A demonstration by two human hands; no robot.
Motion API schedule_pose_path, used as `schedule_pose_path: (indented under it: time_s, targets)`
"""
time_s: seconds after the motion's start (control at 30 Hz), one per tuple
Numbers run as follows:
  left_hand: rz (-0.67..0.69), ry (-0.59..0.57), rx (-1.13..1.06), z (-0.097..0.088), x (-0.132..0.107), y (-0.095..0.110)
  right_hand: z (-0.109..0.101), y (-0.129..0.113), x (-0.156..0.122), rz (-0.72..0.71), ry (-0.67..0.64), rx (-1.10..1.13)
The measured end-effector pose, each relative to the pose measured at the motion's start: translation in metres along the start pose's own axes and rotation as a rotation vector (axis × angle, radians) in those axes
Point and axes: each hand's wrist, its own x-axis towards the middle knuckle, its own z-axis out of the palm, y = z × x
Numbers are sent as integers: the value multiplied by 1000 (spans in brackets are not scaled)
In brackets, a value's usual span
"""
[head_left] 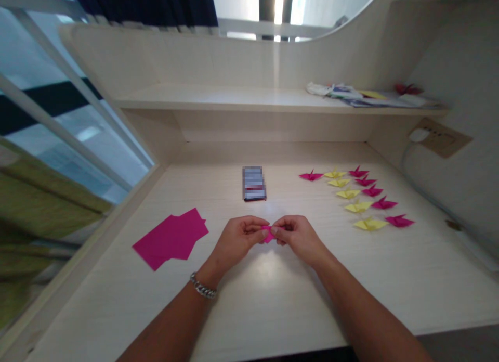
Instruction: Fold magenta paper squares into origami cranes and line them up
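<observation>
A small folded piece of pink paper [267, 236] is pinched between my two hands, low over the middle of the desk. My left hand [244, 237] grips its left side with thumb and fingers. On the other side, my right hand [294, 234] holds it the same way, fingertips close to the left ones. Most of the paper is covered by my fingers, so its exact folded shape is hidden. Left of my hands lie several overlapping sheets of pink paper [171, 240]. To the right stand rows of folded paper cranes, yellow ones [357, 206] and pink ones [384, 203].
A phone [254, 183] lies on the desk [218, 180] beyond my hands, its screen blurred. Above runs a shelf [234, 99] with a pile of papers [358, 95] at its right. A plugged-in cable [405, 169] hangs down the right wall. Metal rails [70, 123] border the left.
</observation>
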Motion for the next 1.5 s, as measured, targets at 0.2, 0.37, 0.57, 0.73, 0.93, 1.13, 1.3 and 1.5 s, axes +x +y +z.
schedule_pose_path:
  time_s: [0.2, 0.37, 0.57, 0.73, 0.93, 1.13, 1.3, 1.5]
  targets:
    - [17, -13, 6, 2, 0, -5, 2, 2, 1, -6, -40, 18]
    - [1, -1, 0, 2, 2, -9, 2, 5, 2, -47, 2, -46]
    - [25, 32, 3, 4, 3, -10, 4, 4, 1, -68, 43, -101]
    - [53, 103, 17, 1, 3, -7, 2, 5, 3, -35, -6, -30]
    - [46, 110, 37, 1, 3, -3, -3, 4, 3, -40, 8, -115]
    - [40, 48, 125, 5, 3, -3, 1, 2, 0, -48, -12, -90]
    - [78, 103, 150, 1, 4, -6, -8, 4, 7, -31, 10, 74]
    - [82, 97, 146, 1, 3, -5, -8, 2, 4, -109, -5, -74]
